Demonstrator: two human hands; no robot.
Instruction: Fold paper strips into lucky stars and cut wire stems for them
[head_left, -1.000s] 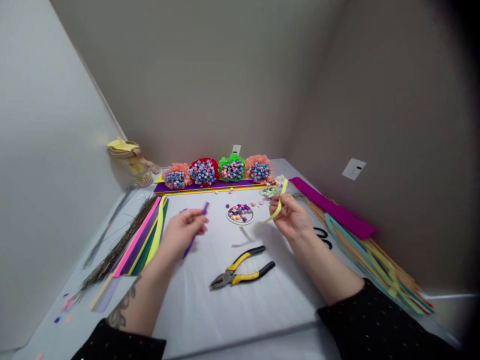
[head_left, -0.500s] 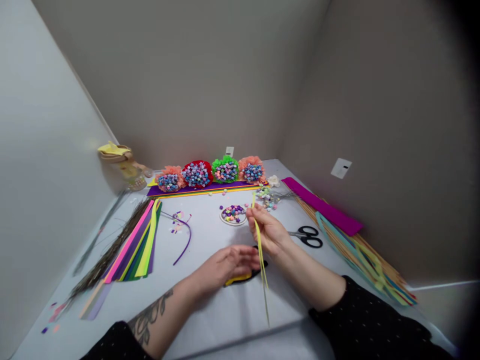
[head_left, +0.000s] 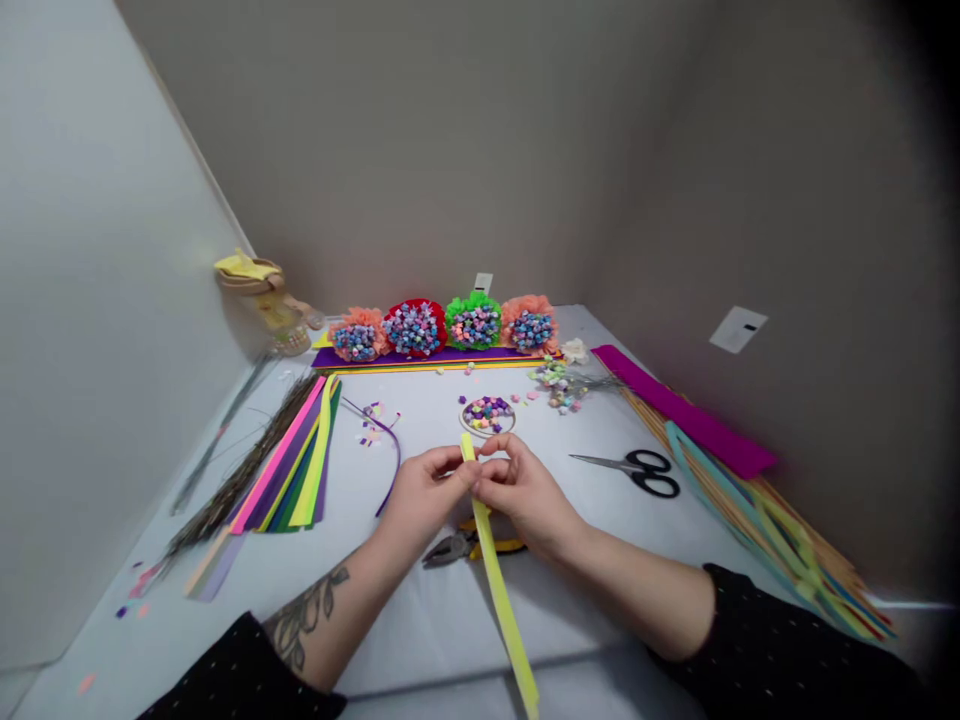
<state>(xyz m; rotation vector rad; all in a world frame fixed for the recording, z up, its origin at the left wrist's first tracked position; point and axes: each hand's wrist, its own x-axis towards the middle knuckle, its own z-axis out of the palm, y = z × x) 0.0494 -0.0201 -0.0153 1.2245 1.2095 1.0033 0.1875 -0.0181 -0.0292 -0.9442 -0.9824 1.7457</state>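
Between both hands, in the middle of the view, a long yellow paper strip (head_left: 496,585) is pinched near its upper end, its tail hanging toward the table's front edge. My left hand (head_left: 429,492) is closed on it with thumb and finger. On its other side my right hand (head_left: 525,490) also grips the strip, fingertips meeting the left thumb. Yellow-handled pliers (head_left: 452,547) lie under the hands, partly covered. Just beyond the fingertips is a small round dish (head_left: 487,415) of colourful folded paper stars.
Black-handled scissors (head_left: 637,470) lie to the right, beside a magenta paper strip (head_left: 686,412) and thin sticks. Fanned coloured strips (head_left: 289,470) and dark stems (head_left: 232,480) are at left. Star-filled flowers (head_left: 415,328) line the back. A purple strip (head_left: 394,455) curls left of the hands.
My left hand has risen to the right hand and now pinches the yellow strip too. The strip has turned its flat side toward me. The view has shifted slightly, uncovering the pliers' jaws.
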